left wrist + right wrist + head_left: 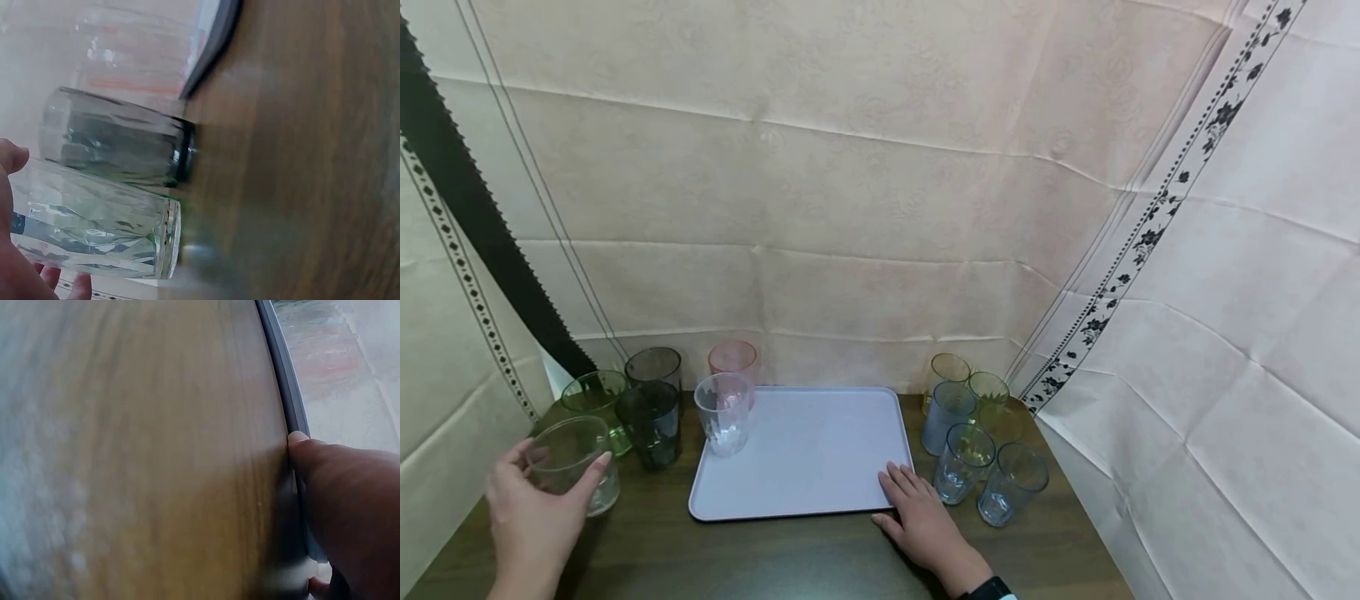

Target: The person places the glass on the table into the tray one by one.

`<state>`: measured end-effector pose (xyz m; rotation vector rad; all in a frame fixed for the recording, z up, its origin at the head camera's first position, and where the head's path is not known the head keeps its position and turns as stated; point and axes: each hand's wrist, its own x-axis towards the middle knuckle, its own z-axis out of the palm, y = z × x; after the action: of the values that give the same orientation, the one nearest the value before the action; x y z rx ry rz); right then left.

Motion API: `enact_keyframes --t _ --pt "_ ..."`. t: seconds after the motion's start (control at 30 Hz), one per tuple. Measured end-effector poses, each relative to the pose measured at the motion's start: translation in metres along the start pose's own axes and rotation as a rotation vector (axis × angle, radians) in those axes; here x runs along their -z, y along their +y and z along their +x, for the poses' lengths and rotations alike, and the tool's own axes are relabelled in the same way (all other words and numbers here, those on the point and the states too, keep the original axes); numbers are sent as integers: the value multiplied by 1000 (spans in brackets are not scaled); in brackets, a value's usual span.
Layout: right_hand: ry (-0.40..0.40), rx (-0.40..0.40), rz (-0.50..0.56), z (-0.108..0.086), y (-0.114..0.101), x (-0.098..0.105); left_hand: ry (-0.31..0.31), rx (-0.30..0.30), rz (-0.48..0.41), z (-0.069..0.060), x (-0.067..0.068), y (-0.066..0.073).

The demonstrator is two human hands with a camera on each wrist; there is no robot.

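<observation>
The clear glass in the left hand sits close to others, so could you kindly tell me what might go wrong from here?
The clear glass might knock the dark glass or green glass close by as the left hand moves it.
The right hand rests at the tray's near right corner; a push could shift the tray and rock the second clear glass at its left side.

Tabletop (137,425) blurred in right wrist view, tray (217,45) cropped in left's, wristband (987,588) cut off below
</observation>
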<state>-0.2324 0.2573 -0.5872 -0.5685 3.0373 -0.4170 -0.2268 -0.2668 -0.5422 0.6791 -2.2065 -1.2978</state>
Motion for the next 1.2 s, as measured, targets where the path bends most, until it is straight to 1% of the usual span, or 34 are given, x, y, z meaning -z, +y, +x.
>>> enact_keyframes --t 0.17,0.3,0.43,0.57,0.7,0.77,0.83,0.93,0.97,1.2 --pt "4 1 9 0 1 0 -44 7 16 -8 3 16" --pt "3 -2 16 0 2 0 -80 -14 -18 -16 3 29" --pt "-10 -10 16 1 3 -1 -111 -38 -48 -25 0 38" --pt "-15 -14 14 2 4 -3 -156 -53 -58 -32 -9 46" --pt "-10 -15 5 3 5 -4 -200 -90 -72 -43 -20 51" --pt "-10 -15 4 3 5 -5 -216 -129 -76 -49 -25 53" --pt "-10 -15 5 2 5 -5 -232 -178 -98 -54 -30 55" --pt "-9 -14 5 2 5 -5 -262 -234 -100 -60 -36 58" --pt "-8 -12 4 2 5 -5 -273 -248 -115 -61 -38 59" --pt "-4 -7 -4 2 4 -4 -340 -264 -146 -67 -51 63"
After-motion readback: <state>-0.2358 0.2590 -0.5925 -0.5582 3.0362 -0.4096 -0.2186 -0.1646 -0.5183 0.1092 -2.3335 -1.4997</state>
